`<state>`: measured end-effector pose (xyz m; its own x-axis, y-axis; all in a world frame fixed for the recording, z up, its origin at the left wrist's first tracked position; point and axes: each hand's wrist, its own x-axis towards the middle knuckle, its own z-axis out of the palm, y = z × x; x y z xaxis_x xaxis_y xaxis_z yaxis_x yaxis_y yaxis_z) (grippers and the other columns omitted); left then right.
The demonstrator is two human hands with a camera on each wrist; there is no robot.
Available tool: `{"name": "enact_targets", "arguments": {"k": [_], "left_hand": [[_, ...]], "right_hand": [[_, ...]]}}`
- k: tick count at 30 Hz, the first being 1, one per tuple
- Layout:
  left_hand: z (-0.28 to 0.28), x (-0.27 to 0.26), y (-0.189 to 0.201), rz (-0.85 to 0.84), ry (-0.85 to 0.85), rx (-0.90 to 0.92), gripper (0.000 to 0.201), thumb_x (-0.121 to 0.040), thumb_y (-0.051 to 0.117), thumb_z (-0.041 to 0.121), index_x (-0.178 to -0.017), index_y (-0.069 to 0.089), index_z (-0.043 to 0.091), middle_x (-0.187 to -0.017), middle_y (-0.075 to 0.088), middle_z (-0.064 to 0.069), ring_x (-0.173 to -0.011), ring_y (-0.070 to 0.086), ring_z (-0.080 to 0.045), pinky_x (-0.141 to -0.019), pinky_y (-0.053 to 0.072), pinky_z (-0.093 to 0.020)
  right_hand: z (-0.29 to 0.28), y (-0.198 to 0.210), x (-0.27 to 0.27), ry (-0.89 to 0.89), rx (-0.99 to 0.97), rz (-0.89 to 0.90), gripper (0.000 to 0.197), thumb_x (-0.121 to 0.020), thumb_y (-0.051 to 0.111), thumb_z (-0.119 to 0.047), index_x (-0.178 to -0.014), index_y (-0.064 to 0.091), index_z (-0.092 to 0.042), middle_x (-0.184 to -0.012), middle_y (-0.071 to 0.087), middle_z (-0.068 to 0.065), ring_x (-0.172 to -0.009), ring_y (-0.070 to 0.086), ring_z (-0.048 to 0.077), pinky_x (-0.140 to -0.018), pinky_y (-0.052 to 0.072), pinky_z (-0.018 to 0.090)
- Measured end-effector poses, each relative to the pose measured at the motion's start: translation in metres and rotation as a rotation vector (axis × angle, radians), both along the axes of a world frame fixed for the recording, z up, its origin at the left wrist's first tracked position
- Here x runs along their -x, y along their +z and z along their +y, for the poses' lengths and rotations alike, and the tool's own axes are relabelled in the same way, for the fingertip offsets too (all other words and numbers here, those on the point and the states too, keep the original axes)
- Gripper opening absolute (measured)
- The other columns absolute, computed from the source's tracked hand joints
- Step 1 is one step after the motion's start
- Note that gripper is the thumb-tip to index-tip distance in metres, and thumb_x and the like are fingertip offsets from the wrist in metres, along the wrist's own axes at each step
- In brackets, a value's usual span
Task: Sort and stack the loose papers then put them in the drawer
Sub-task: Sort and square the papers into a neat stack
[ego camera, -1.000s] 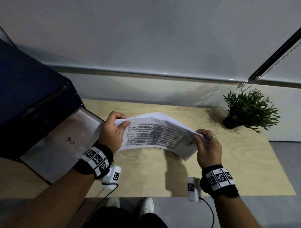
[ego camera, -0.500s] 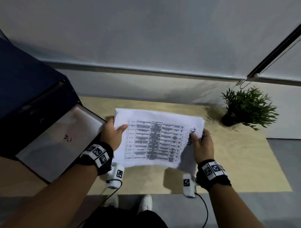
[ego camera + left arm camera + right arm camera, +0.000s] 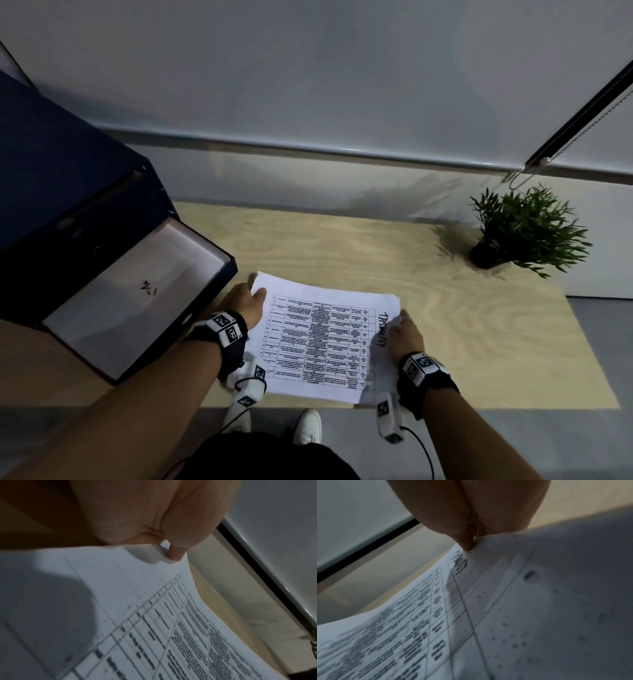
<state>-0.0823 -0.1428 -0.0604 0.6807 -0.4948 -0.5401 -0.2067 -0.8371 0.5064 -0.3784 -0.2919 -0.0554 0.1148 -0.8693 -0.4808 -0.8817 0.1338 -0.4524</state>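
A stack of white papers (image 3: 318, 339) with a printed table on top sits low over the wooden table (image 3: 462, 325), near its front edge. My left hand (image 3: 245, 301) grips the stack's left edge, thumb on top. My right hand (image 3: 404, 334) pinches the right edge beside handwritten text. The left wrist view shows my thumb (image 3: 176, 553) pressing the papers (image 3: 154, 615) at their far corner. In the right wrist view a fingertip (image 3: 467, 545) presses down on the papers (image 3: 488, 615). The open drawer (image 3: 133, 291) of a dark blue cabinet stands just left of the stack.
A small potted plant (image 3: 524, 229) stands at the table's far right corner. A grey wall and a blind with a bead chain (image 3: 517, 178) close off the back. My white shoes (image 3: 308, 426) show below the table's front edge.
Both hands have brought the stack down from mid-air toward me and flattened it out low over the table's front edge. The grips on both edges have stayed.
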Motion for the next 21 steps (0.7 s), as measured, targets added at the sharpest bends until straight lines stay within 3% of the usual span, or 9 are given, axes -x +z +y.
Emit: {"name": "enact_targets", "arguments": {"k": [3, 5, 8, 11, 14, 15, 17, 19, 21], "left_hand": [[0.009, -0.005, -0.008, 0.048, 0.028, -0.047, 0.064, -0.089, 0.043, 0.064, -0.119, 0.061, 0.011, -0.096, 0.069, -0.007, -0.074, 0.066, -0.026, -0.069, 0.057, -0.035], [0.01, 0.0, 0.004, 0.022, 0.019, -0.004, 0.066, -0.085, 0.044, 0.068, -0.128, 0.057, 0.019, -0.108, 0.07, -0.004, -0.084, 0.068, -0.026, -0.08, 0.058, -0.038], [-0.001, 0.009, 0.044, -0.092, 0.047, 0.421, 0.045, -0.096, 0.051, 0.042, -0.134, 0.049, 0.018, -0.128, 0.062, -0.003, -0.116, 0.06, -0.028, -0.1, 0.046, -0.035], [-0.01, 0.02, 0.1, -0.113, 0.127, 0.808, 0.019, -0.099, 0.053, 0.024, -0.116, 0.054, 0.014, -0.109, 0.067, 0.003, -0.099, 0.064, -0.009, -0.088, 0.045, -0.021], [-0.008, 0.022, 0.109, -0.102, 0.135, 0.915, 0.013, -0.1, 0.051, 0.016, -0.111, 0.045, 0.018, -0.098, 0.062, 0.013, -0.085, 0.06, 0.016, -0.08, 0.044, -0.006], [-0.005, 0.021, 0.099, -0.091, 0.129, 0.902, 0.013, -0.1, 0.052, 0.017, -0.111, 0.045, 0.016, -0.099, 0.064, 0.008, -0.09, 0.063, 0.01, -0.086, 0.048, -0.013], [-0.001, 0.018, 0.077, -0.087, 0.114, 0.822, 0.019, -0.099, 0.054, 0.02, -0.114, 0.046, 0.013, -0.11, 0.065, -0.007, -0.103, 0.064, -0.018, -0.096, 0.051, -0.038], [0.003, 0.019, 0.064, -0.087, 0.116, 0.75, 0.026, -0.098, 0.054, 0.016, -0.122, 0.046, 0.009, -0.121, 0.061, -0.012, -0.112, 0.06, -0.029, -0.1, 0.046, -0.039], [0.002, 0.023, 0.066, -0.082, 0.109, 0.743, 0.027, -0.099, 0.052, 0.013, -0.125, 0.047, 0.007, -0.122, 0.061, -0.009, -0.113, 0.06, -0.026, -0.096, 0.042, -0.029]], "right_hand": [[-0.001, -0.001, 0.003, 0.004, 0.048, -0.023, 0.037, -0.097, 0.042, -0.01, -0.131, 0.051, 0.001, -0.134, 0.054, 0.023, -0.119, 0.054, 0.038, -0.094, 0.043, 0.036], [-0.002, 0.006, 0.0, -0.021, 0.119, -0.089, 0.03, -0.096, 0.042, -0.01, -0.12, 0.057, 0.001, -0.122, 0.061, 0.024, -0.106, 0.059, 0.039, -0.081, 0.042, 0.032], [-0.009, 0.046, -0.01, -0.142, 0.287, -0.271, 0.026, -0.095, 0.046, -0.008, -0.118, 0.055, 0.0, -0.106, 0.064, 0.019, -0.098, 0.061, 0.035, -0.075, 0.037, 0.027], [-0.013, 0.093, -0.017, -0.176, 0.478, -0.5, 0.017, -0.096, 0.045, -0.004, -0.112, 0.05, 0.0, -0.092, 0.057, 0.007, -0.087, 0.054, 0.02, -0.069, 0.035, 0.023], [-0.008, 0.107, -0.02, -0.137, 0.613, -0.587, 0.018, -0.096, 0.042, 0.003, -0.112, 0.049, 0.004, -0.095, 0.053, 0.001, -0.085, 0.044, 0.002, -0.069, 0.033, 0.014], [-0.004, 0.103, -0.02, -0.126, 0.595, -0.557, 0.018, -0.096, 0.042, 0.002, -0.114, 0.048, 0.005, -0.097, 0.052, 0.003, -0.087, 0.045, 0.006, -0.069, 0.032, 0.018], [0.001, 0.089, -0.017, -0.135, 0.484, -0.503, 0.02, -0.097, 0.044, -0.003, -0.116, 0.046, 0.003, -0.097, 0.055, 0.008, -0.09, 0.053, 0.022, -0.068, 0.03, 0.023], [0.001, 0.077, -0.014, -0.14, 0.419, -0.464, 0.02, -0.098, 0.045, -0.009, -0.117, 0.047, -0.001, -0.103, 0.062, 0.018, -0.097, 0.059, 0.034, -0.067, 0.029, 0.025], [-0.002, 0.076, -0.013, -0.121, 0.414, -0.435, 0.019, -0.098, 0.046, -0.011, -0.114, 0.048, 0.0, -0.104, 0.064, 0.022, -0.097, 0.06, 0.038, -0.063, 0.027, 0.026]]}}
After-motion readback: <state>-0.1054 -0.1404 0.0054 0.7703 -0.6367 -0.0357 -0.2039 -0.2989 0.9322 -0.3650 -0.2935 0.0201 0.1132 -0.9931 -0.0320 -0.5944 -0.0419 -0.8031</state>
